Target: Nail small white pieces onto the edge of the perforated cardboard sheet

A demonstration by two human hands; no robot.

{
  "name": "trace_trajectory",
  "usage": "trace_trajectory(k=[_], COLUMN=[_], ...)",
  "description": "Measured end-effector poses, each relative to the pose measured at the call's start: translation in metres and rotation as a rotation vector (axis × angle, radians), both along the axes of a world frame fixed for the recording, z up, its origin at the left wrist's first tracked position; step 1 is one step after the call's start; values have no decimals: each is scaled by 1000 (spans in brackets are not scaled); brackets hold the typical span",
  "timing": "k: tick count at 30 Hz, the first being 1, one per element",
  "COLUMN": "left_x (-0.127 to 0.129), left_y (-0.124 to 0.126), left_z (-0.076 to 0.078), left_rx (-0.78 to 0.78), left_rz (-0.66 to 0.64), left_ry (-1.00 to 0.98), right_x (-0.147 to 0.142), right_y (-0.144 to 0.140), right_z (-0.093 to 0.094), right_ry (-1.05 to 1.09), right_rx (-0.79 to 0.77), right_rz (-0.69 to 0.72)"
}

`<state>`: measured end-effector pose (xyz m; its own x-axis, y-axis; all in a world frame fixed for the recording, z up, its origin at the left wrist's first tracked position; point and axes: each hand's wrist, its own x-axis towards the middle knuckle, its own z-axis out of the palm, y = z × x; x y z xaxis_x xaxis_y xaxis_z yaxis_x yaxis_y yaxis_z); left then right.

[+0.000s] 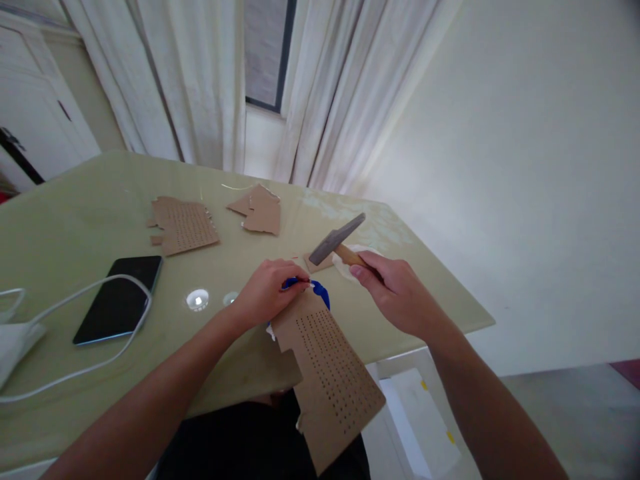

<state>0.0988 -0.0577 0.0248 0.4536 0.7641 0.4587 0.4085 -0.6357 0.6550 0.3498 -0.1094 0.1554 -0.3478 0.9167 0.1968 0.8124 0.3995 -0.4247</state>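
My right hand is wrapped round the wooden handle of a hammer, whose grey metal head is raised over the table to the right of my left hand. My left hand is closed in a pinch at the upper end of a brown cardboard piece. What sits between those fingertips is too small to make out. Rows of small punched holes run along this cardboard, which hangs over the table's near edge above my lap. Some blue material shows beneath its upper end, beside my left fingers.
On the pale green table lie a second punched cardboard piece and torn cardboard scraps. A black phone with a white cable across it is at left. Under the hammer is a small cardboard bit, beside white tissue.
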Motion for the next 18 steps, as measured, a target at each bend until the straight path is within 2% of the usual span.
trace_trajectory(k=[2,4,8,12,15,18], left_x=[0,0,-1,0,0,-1], left_y=[0,0,0,-1,-1,-1], left_z=[-1,-1,-1,0,1,1], left_rx=[28,42,53,76,75,57], left_rz=[-3,-2,0,8,20,24], left_ry=[34,71,138,157,165,168], right_x=[1,3,10,17,22,23], right_y=[-1,-1,-10,-35,-56,-71], right_z=[-1,-10,-49,-83,-97,-105], right_ry=[29,50,161,258,347,479], right_rx=[2,-21,-109,-206,-253,-366], right_rz=[-15,-39,-157,-308,-359,-390])
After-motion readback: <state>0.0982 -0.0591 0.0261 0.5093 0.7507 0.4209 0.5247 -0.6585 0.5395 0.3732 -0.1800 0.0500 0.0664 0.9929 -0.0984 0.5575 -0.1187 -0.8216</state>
